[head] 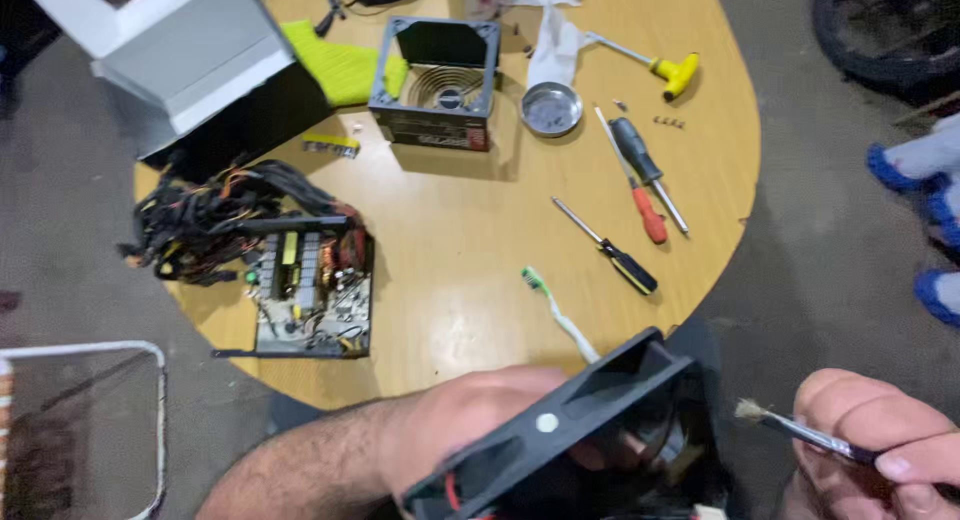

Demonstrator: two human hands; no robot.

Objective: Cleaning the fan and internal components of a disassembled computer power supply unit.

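1. head view: my left hand (470,420) grips a black fan (580,430), fingers wrapped round its frame, low in the frame just off the counter (450,240) edge.
2. my right hand (880,440) pinches a small brush (800,432), bristles pointing at the fan, just apart from it.
3. on the counter i see a toothbrush (555,310) near the fan, three screwdrivers (640,190), a metal dish (551,108), an open power supply case (437,80) and a circuit board (305,290) with cables.
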